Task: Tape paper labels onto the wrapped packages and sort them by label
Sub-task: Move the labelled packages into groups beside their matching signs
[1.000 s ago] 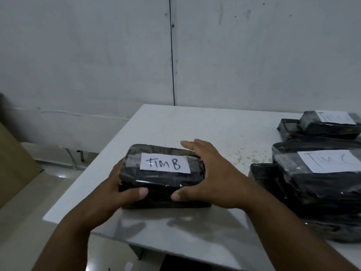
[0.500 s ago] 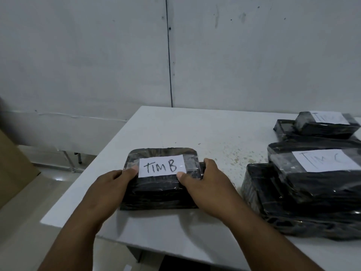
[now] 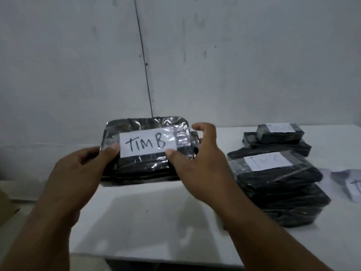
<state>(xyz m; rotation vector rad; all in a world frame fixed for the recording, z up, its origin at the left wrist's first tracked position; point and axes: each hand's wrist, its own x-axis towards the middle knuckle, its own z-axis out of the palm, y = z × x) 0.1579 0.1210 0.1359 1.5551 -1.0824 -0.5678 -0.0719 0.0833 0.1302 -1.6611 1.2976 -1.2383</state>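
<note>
1. Package marked "TIM B" (image 3: 148, 153) is lifted and tilted toward me, above the white table (image 3: 148, 222), so I can read its label (image 3: 147, 144).
2. My left hand (image 3: 78, 173) grips the left end, thumb on the label's edge.
3. My right hand (image 3: 197, 165) holds the right end, thumb on the label's corner, fingers curved behind.
4. "TIM C" stack (image 3: 273, 182) lies at the right, well apart; I judge this package belongs elsewhere.
</note>
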